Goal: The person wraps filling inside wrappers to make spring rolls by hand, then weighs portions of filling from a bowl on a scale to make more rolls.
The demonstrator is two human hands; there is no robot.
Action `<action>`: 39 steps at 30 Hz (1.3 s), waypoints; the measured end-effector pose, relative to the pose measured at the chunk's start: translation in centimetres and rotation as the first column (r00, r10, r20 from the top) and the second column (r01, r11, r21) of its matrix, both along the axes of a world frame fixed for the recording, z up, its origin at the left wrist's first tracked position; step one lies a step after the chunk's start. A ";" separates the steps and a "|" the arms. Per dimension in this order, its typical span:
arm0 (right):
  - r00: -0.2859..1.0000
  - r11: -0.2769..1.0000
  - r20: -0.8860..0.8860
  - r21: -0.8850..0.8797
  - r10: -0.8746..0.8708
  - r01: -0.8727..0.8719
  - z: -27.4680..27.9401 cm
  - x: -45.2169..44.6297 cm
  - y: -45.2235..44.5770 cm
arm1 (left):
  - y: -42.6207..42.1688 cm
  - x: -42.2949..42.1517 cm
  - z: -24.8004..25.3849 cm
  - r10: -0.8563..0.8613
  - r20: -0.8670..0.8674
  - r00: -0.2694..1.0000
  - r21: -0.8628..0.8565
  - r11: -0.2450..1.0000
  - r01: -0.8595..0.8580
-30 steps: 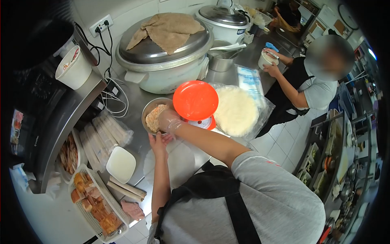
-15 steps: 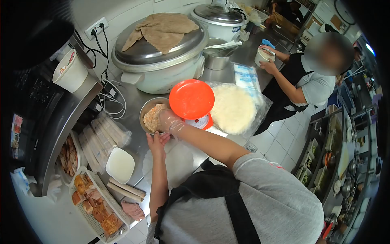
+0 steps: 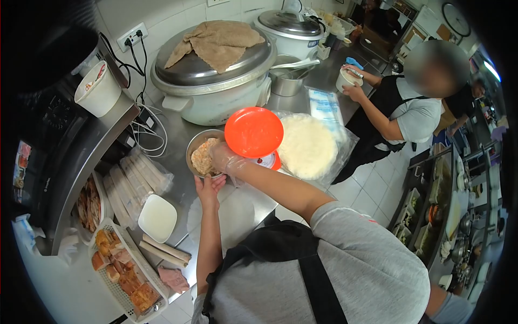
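Note:
A metal bowl [image 3: 190, 153] with a pinkish-orange minced mixture [image 3: 203, 157] stands on the counter. My left hand [image 3: 210, 186] steadies this bowl at its near side, fingers against the wall. In a clear plastic glove, my right hand [image 3: 227, 160] reaches into the bowl at its right side; its fingertips are hidden in the mixture. Just right of that hand is a kitchen scale [image 3: 268, 161] with an orange-red pan [image 3: 254, 132]. Beside the scale lies a stack of round white wrappers [image 3: 307, 146] on plastic.
Behind the bowl sits a large rice cooker [image 3: 216, 100] with a brown cloth [image 3: 218, 43] on its lid. Left are wrapped rolls [image 3: 141, 178], a white dish [image 3: 157, 218] and a basket of browned pieces [image 3: 129, 275]. A co-worker [image 3: 391, 108] at right holds a white tub [image 3: 348, 79].
The view has shifted slightly. My hands stay at the bowl, the right one still inside it. Behind the co-worker another person shows more, and an arm appears at lower right.

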State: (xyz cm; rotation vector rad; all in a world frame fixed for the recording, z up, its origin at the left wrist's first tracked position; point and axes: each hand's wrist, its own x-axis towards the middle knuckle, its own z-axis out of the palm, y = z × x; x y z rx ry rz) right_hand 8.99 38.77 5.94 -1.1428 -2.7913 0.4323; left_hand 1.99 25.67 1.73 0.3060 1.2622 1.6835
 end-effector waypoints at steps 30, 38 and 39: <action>0.969 0.990 0.203 -0.034 0.140 -0.136 2.8 0.3 0.3 | 0.3 -0.5 -0.1 0.001 -0.012 1.000 0.011 1.000 -0.001; 0.916 0.969 0.320 -0.018 0.240 -0.247 2.9 -0.3 0.9 | 0.3 -0.3 0.6 0.013 -0.011 1.000 -0.026 1.000 -0.013; 0.913 0.967 0.325 -0.017 0.244 -0.253 2.9 -0.3 1.0 | 0.3 -0.2 0.6 0.017 -0.006 1.000 -0.025 1.000 -0.017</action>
